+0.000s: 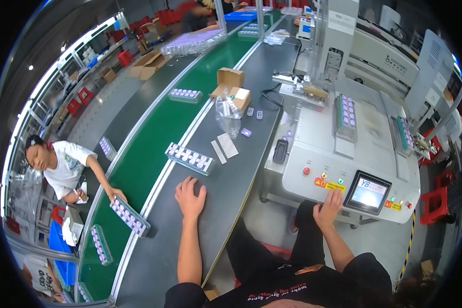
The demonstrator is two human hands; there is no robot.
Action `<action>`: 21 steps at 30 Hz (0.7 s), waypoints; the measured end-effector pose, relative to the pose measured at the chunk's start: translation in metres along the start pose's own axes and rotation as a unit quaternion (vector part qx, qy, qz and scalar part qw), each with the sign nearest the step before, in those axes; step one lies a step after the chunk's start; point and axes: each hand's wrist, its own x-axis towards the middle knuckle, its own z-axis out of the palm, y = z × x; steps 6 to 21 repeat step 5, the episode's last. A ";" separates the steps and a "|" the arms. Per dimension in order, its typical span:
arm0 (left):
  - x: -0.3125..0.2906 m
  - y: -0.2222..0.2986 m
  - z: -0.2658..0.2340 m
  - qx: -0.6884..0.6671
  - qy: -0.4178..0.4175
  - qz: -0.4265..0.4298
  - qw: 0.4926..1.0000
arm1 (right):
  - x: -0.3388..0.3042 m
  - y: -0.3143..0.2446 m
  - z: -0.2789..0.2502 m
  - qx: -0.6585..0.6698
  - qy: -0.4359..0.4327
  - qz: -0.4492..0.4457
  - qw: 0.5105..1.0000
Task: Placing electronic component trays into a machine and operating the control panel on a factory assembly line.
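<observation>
My left hand (191, 197) lies on the dark worktop with its fingers spread, holding nothing. Just beyond it, a clear tray (190, 159) of small purple-and-white pieces sits at the conveyor's edge, apart from my fingers. My right hand (328, 209) is at the front panel of a white machine (313, 149), fingers stretched up over the edge below a green button (340, 180), with nothing visible in it; whether a fingertip presses anything I cannot tell. A lit touchscreen (367, 192) is right of that hand. Another loaded tray (346, 117) stands on the machine bed.
A green conveyor (156, 136) runs along the left, carrying several trays. Across it, a co-worker's hand (117, 195) touches a loaded tray (130, 216). On the worktop lie an open carton (230, 79), a clear plastic bag (228, 115), flat strips (227, 145) and loose purple pieces (246, 132).
</observation>
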 end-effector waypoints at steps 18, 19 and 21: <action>0.004 0.003 0.001 0.016 -0.033 -0.014 0.999 | -0.002 0.006 0.003 0.018 0.011 -0.013 1.000; 0.004 0.003 0.001 0.016 -0.033 -0.014 0.999 | -0.002 0.006 0.003 0.018 0.011 -0.013 1.000; 0.004 0.003 0.001 0.016 -0.033 -0.014 0.999 | -0.002 0.006 0.003 0.018 0.011 -0.013 1.000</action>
